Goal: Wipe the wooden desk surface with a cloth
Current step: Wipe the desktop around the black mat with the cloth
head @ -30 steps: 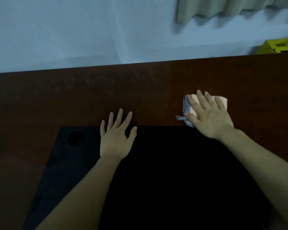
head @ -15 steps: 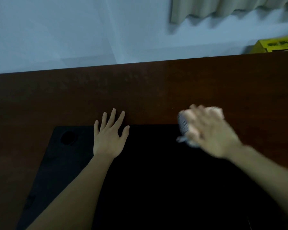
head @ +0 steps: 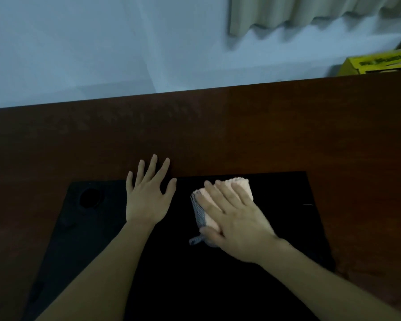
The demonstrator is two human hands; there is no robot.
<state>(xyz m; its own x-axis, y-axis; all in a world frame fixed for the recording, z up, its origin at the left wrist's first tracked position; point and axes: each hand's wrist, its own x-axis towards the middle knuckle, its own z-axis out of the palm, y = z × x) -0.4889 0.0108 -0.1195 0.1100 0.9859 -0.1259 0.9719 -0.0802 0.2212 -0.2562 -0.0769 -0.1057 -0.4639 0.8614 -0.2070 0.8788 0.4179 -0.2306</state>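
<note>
The right hand [head: 235, 222] lies flat on a folded pink cloth [head: 239, 184], fingers nearly straight and spread over its top, thumb tucked along the cloth's grey mesh edge [head: 198, 210]. It is a pressing grip rather than a pinch, which suits wiping: the palm's weight keeps the folded pad against the surface. The cloth sits wholly under this grip, on the black mat [head: 287, 205] that covers the near middle of the desk [head: 218, 130], not on bare wood. Its long axis runs away from the person and slightly rightward, in line with the fingers, with the pink folded end pointing toward the desk's far edge and a grey tab trailing beside the thumb. Just left of the grip, the left hand [head: 148, 198] rests flat with fingers spread across the mat's far edge, holding nothing, probably bracing the mat.
</note>
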